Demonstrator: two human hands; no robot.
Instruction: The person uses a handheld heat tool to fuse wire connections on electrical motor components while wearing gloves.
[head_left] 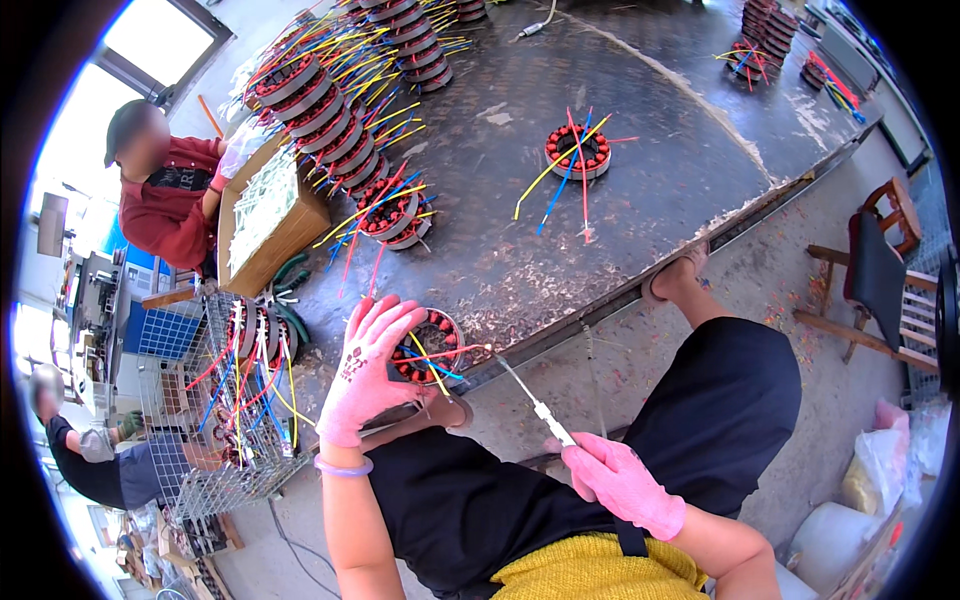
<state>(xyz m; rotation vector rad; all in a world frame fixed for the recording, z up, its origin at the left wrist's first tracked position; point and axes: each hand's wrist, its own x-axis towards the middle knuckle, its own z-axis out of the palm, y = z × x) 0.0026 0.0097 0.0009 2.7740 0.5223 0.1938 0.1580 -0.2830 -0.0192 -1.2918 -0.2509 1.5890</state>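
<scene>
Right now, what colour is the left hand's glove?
The glove is pink, clearest in the head view.

Bright light, glaring window (160,40) at upper left, tabletop (480,120) sheen; fisheye-bent edges, black rim, background seemingly soft

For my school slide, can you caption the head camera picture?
Pink-gloved left hand at a wired ring, right hand gripping a thin white tool.

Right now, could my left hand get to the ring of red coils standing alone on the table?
Probably yes: nothing seems to stand between your left hand and the lone ring on the table, though that hand is at another ring and would likely have to leave it first.
</scene>
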